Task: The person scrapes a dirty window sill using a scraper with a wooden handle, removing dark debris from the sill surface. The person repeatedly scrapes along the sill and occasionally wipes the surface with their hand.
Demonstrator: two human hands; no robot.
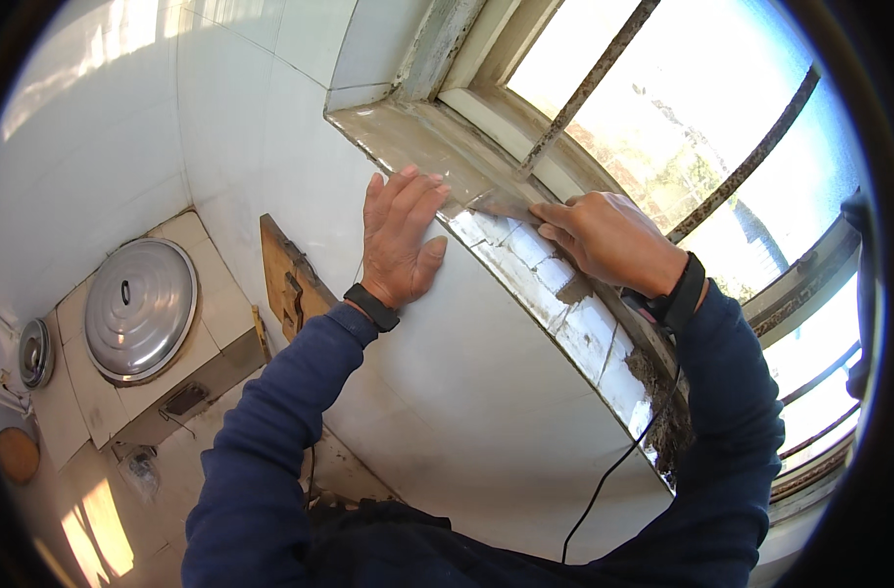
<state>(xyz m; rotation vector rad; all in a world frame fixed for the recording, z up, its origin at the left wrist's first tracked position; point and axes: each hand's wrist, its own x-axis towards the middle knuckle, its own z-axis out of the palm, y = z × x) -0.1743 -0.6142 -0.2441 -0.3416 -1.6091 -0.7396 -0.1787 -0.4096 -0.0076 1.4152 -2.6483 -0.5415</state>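
Note:
My right hand (597,239) grips a scraper, whose flat metal blade (502,206) lies against the window sill. On the far side of the blade the sill carries a smooth, wet-looking beige coat (425,143). On the near side white tiles (538,257) show, with a broken patch (575,289) among them and rough dark rubble (663,411) at the near end. My left hand (404,239) rests with its fingers spread on the sill's front edge, its palm by the tiled wall below. It holds nothing.
Rusty bars (590,84) cross the window beside my right hand. A black cable (601,485) hangs over the sill by my right arm. Lower left, a tiled stove (223,309) bears a large metal lid (142,309). A wooden board (289,268) leans at the wall.

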